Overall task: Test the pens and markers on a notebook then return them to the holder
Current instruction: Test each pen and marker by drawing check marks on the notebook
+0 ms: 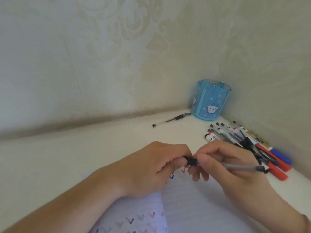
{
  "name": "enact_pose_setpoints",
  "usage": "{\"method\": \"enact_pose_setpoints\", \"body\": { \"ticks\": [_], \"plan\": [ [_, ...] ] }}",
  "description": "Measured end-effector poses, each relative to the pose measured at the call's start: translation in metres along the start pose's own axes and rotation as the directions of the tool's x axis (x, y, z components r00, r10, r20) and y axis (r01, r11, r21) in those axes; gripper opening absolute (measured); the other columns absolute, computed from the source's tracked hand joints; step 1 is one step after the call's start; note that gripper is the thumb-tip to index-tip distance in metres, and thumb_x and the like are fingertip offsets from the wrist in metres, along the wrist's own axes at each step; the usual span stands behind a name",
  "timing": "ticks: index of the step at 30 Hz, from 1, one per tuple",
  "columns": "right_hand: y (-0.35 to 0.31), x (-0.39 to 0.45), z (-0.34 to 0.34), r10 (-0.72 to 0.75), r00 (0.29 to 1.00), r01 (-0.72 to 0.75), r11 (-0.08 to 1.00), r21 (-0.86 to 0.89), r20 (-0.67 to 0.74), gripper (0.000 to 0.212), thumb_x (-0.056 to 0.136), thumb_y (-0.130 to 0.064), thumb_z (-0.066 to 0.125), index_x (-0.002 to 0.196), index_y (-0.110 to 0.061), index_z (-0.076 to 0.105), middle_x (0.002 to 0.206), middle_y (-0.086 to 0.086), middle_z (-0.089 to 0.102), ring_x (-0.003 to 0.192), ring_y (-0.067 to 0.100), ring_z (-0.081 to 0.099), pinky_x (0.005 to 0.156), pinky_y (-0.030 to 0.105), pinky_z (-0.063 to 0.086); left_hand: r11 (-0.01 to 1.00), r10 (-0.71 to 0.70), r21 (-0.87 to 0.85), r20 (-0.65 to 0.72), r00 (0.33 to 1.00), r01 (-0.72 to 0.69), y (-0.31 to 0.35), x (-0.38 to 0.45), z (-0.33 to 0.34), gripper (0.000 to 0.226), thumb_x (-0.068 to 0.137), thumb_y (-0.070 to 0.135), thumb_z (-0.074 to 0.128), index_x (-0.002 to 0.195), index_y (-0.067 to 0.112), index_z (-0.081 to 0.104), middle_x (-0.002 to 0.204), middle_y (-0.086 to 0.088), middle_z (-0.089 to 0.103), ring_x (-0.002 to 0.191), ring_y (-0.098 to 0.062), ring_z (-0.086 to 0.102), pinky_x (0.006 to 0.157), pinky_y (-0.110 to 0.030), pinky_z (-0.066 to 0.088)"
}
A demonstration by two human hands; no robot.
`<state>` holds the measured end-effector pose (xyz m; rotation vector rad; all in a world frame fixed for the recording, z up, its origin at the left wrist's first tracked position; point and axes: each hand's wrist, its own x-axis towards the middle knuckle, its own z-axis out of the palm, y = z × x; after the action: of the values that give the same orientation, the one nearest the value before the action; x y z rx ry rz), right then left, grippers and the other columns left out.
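Clear plastic with a black ink core, the pen (239,166) lies across the right hand (235,167), whose thumb and forefinger pinch its barrel near the tip end; the back end points toward the surface's right edge. The left hand (156,167) curls its fingers round the black cap (191,161), which sits at the pen's tip, so this looks like capping or uncapping; which of the two cannot be told. To do it well, keep cap and barrel in one straight line, pull or push along that line without twisting sideways, and hold both above the notebook (193,199) so the tip marks nothing by accident.

Lined white paper under the wrists carries small red, blue and grey ticks. Untested or finished pens and markers (249,142) lie in a loose heap by the right edge: slim clear barrels, thicker red and blue bodies. One more clear pen (171,120) lies alone along the far edge. The holder (211,100), a round translucent blue tub split into compartments, stands in the far right corner with no pens showing in it.
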<state>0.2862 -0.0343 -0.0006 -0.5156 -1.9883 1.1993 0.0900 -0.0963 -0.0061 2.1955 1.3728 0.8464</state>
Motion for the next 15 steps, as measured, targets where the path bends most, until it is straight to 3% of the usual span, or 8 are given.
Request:
{"method": "enact_pose_setpoints", "body": {
  "ticks": [4, 6, 8, 10, 12, 15],
  "plan": [
    [-0.002, -0.003, -0.002, -0.023, 0.999, 0.025, 0.999, -0.028, 0.046, 0.018, 0.085, -0.039, 0.064, 0.080, -0.022, 0.067, 0.071, 0.001, 0.074, 0.061, 0.014, 0.069, 0.058, 0.020, 0.054, 0.995, 0.019, -0.097, 0.067, 0.998, -0.013, 0.001, 0.000, -0.007, 0.021, 0.102, 0.024, 0.043, 0.105, 0.019, 0.064, 0.080, 0.008, 0.066, 0.058, -0.008, 0.048, 0.057, -0.021, 0.037],
    [-0.002, -0.003, -0.003, -0.038, 0.998, 0.040, 0.998, -0.055, 0.041, 0.026, 0.084, -0.048, 0.062, 0.081, -0.023, 0.068, 0.071, -0.002, 0.074, 0.063, 0.013, 0.070, 0.058, 0.022, 0.054, 0.991, 0.014, -0.134, 0.039, 0.999, -0.008, 0.000, 0.000, -0.010, 0.015, 0.099, 0.030, 0.051, 0.100, 0.023, 0.065, 0.059, 0.012, 0.051, 0.048, -0.005, 0.037, 0.051, -0.015, 0.028],
    [-0.004, -0.001, -0.002, -0.036, 0.999, 0.036, 0.999, -0.030, 0.026, 0.032, 0.084, -0.053, 0.061, 0.084, -0.022, 0.069, 0.071, 0.000, 0.074, 0.062, 0.016, 0.068, 0.056, 0.025, 0.054, 0.984, -0.012, -0.177, 0.009, 1.000, 0.013, -0.001, -0.001, -0.014, 0.020, 0.094, 0.043, 0.053, 0.098, 0.024, 0.061, 0.051, 0.008, 0.040, 0.046, -0.006, 0.030, 0.047, -0.016, 0.024],
    [-0.007, 0.001, -0.002, -0.035, 0.999, 0.035, 0.997, 0.072, 0.005, 0.038, 0.084, -0.055, 0.060, 0.089, -0.019, 0.072, 0.070, 0.006, 0.073, 0.062, 0.023, 0.067, 0.054, 0.027, 0.052, 0.983, -0.059, -0.174, -0.007, 0.998, 0.056, -0.002, -0.003, -0.016, 0.029, 0.091, 0.053, 0.045, 0.100, 0.027, 0.055, 0.053, 0.003, 0.041, 0.047, -0.008, 0.031, 0.047, -0.016, 0.028],
    [-0.008, 0.003, -0.002, 0.001, 1.000, -0.003, 0.975, 0.220, 0.006, 0.042, 0.083, -0.054, 0.062, 0.093, -0.015, 0.076, 0.074, 0.014, 0.074, 0.064, 0.032, 0.068, 0.051, 0.029, 0.050, 0.985, -0.140, -0.099, -0.008, 0.990, 0.139, -0.006, -0.003, -0.017, 0.027, 0.095, 0.051, 0.034, 0.102, 0.030, 0.051, 0.059, -0.004, 0.048, 0.044, -0.010, 0.038, 0.046, -0.017, 0.033],
    [-0.007, 0.006, 0.001, 0.115, 0.992, -0.107, 0.982, 0.156, -0.043, 0.024, 0.072, -0.037, 0.080, 0.072, -0.014, 0.074, 0.063, 0.016, 0.070, 0.050, 0.023, 0.064, 0.042, 0.026, 0.047, 0.964, -0.242, 0.119, 0.025, 0.970, 0.237, -0.015, -0.004, -0.015, 0.012, 0.098, 0.032, 0.034, 0.103, 0.037, 0.043, 0.067, -0.003, 0.055, 0.052, -0.020, 0.056, 0.052, -0.026, 0.045]
  ]
}}
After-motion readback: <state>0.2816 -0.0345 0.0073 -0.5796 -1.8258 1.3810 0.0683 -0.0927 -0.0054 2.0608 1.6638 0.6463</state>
